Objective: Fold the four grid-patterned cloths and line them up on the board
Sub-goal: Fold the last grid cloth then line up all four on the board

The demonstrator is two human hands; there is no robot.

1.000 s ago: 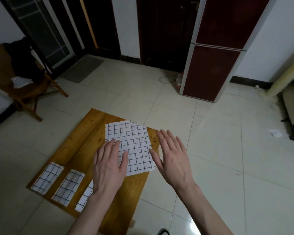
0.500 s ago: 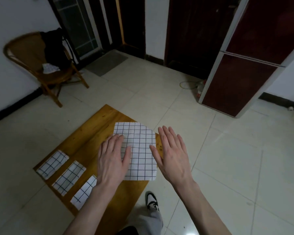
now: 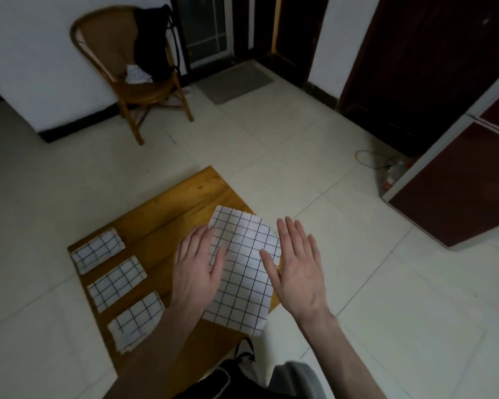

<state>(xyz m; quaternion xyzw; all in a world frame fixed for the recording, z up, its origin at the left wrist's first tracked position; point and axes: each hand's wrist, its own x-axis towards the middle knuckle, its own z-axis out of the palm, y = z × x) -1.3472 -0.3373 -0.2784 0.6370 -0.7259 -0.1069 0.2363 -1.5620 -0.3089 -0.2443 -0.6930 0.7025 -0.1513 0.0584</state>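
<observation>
1. Since the earlier frame, both hands keep their places while the view swings left.
2. Flat left hand [image 3: 198, 267] rests on the unfolded white grid-patterned cloth [image 3: 244, 272]; flat right hand [image 3: 298, 264] is at its right edge (contact unclear).
3. Three folded grid cloths [image 3: 114, 279] line the left edge of the yellow wooden board [image 3: 185, 203].
4. Beyond stands a wicker chair [image 3: 127, 67].

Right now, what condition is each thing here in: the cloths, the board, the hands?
Three small cloths: folded, in a row along the board's left side.
Large cloth: spread flat, not yet folded.
Board: flat on the floor.
Left hand: open, over the large cloth's left edge.
Right hand: open, at its right edge.
</observation>
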